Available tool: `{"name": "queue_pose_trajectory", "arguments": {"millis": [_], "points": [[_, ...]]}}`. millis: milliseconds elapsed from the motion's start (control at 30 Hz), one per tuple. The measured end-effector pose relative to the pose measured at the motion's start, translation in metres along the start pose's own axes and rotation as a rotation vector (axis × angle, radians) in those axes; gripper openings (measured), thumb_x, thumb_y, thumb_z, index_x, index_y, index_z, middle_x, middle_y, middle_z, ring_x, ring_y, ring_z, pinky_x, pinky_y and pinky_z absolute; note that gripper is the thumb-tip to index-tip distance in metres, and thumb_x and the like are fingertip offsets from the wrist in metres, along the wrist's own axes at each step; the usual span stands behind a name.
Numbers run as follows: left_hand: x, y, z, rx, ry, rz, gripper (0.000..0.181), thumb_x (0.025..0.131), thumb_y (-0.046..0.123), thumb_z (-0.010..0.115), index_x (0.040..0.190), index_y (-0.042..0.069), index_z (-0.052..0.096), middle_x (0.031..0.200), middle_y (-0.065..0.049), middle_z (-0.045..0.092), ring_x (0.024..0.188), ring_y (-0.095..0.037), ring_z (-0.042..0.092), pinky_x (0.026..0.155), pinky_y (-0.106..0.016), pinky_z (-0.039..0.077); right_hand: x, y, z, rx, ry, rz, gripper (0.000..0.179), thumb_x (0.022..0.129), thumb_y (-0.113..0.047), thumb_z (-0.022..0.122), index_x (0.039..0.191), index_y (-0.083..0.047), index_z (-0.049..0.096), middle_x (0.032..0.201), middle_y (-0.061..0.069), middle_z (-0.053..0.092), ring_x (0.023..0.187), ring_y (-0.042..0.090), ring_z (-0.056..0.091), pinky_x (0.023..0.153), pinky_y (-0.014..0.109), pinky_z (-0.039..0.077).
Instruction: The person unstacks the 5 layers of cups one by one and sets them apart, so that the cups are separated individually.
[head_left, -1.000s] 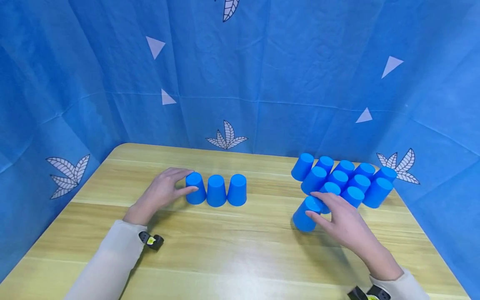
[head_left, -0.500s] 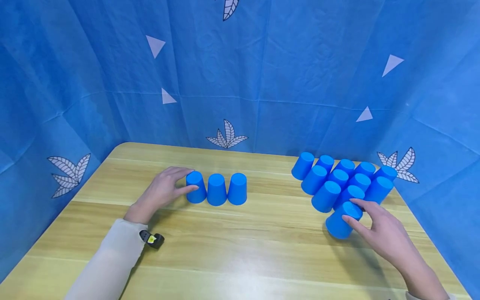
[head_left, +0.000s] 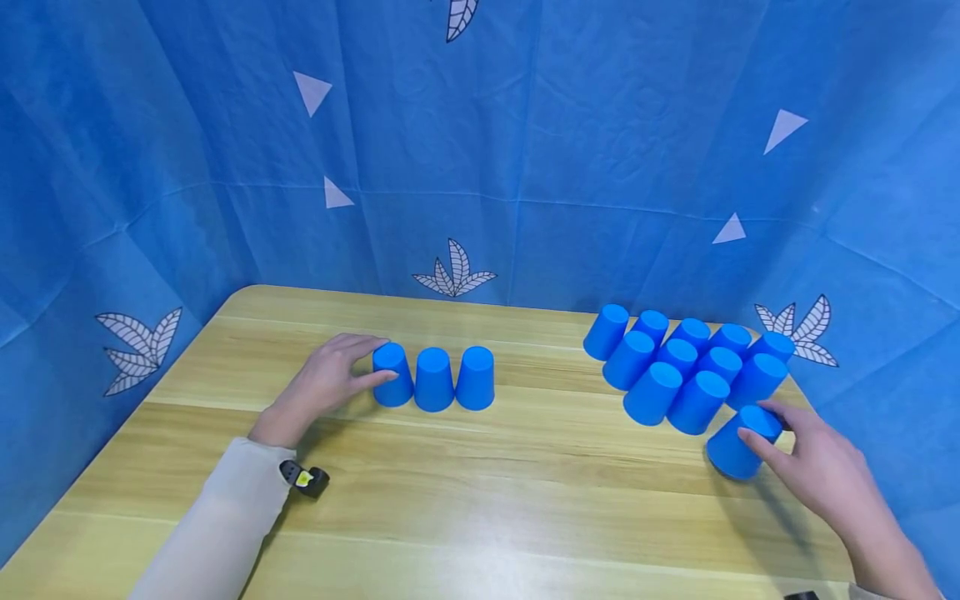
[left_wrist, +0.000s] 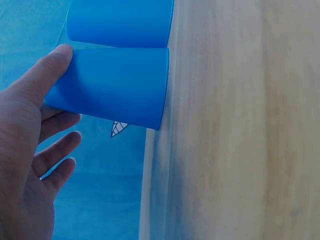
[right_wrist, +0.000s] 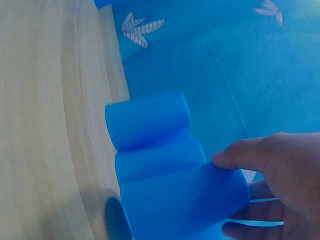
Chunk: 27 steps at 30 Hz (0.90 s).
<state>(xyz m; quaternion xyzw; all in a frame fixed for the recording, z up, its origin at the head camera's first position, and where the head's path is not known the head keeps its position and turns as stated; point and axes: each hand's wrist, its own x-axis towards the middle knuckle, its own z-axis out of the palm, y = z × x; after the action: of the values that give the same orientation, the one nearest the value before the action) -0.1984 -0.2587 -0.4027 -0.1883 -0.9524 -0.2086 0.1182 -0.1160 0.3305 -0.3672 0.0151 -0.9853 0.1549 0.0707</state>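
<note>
Three upside-down blue cups stand in a row left of the table's middle. My left hand (head_left: 322, 379) pinches the leftmost cup (head_left: 393, 394) between thumb and index finger near its base; the left wrist view shows the other fingers away from the cup (left_wrist: 115, 87). Beside it are the middle cup (head_left: 433, 383) and the right-hand cup (head_left: 476, 383). At the right front, my right hand (head_left: 828, 471) grips another upside-down blue cup (head_left: 729, 450) by its upper part, close over the table. More cups (right_wrist: 150, 117) show behind it in the right wrist view.
Several upside-down blue cups (head_left: 697, 406) stand in close rows at the table's back right, just behind the right hand's cup. A blue patterned curtain (head_left: 480, 167) hangs round the back and sides of the wooden table (head_left: 420, 517).
My right hand has moved its cup rightward along the front of the grouped cups, uncovering the front ones. The left hand and its row have stayed in place.
</note>
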Motion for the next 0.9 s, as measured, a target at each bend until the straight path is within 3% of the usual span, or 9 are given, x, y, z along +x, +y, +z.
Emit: {"name": "queue_pose_trajectory", "arguments": {"millis": [200,600,900], "points": [[0.000,0.000,0.001,-0.003,-0.002,-0.001,0.068,0.088,0.057,0.065,0.136,0.009,0.059,0.135,-0.014,0.058,0.128,-0.036,0.049,0.105,-0.057,0.039,0.013,0.014,0.001,0.010,-0.012,0.069,0.072,0.096,-0.046,0.060,0.132,0.014,0.043,0.115,0.037,0.049,0.092,0.051,0.051,0.064,0.057,0.046],[-0.001,-0.001,0.001,-0.003,0.010,0.006,0.067,0.087,0.056,0.066,0.135,0.008,0.060,0.133,-0.014,0.059,0.127,-0.036,0.050,0.104,-0.056,0.040,0.032,0.021,0.007,0.024,-0.002,0.126,0.074,0.096,-0.044,0.059,0.135,0.016,0.039,0.117,0.041,0.048,0.100,0.056,0.047,0.070,0.064,0.044],[0.000,-0.001,0.000,-0.001,0.001,0.004,0.068,0.088,0.058,0.064,0.135,0.009,0.059,0.133,-0.014,0.059,0.127,-0.035,0.050,0.104,-0.056,0.040,0.036,0.020,0.017,0.054,0.019,0.171,0.074,0.097,-0.046,0.057,0.139,0.011,0.037,0.122,0.041,0.044,0.105,0.059,0.044,0.076,0.071,0.041]]}}
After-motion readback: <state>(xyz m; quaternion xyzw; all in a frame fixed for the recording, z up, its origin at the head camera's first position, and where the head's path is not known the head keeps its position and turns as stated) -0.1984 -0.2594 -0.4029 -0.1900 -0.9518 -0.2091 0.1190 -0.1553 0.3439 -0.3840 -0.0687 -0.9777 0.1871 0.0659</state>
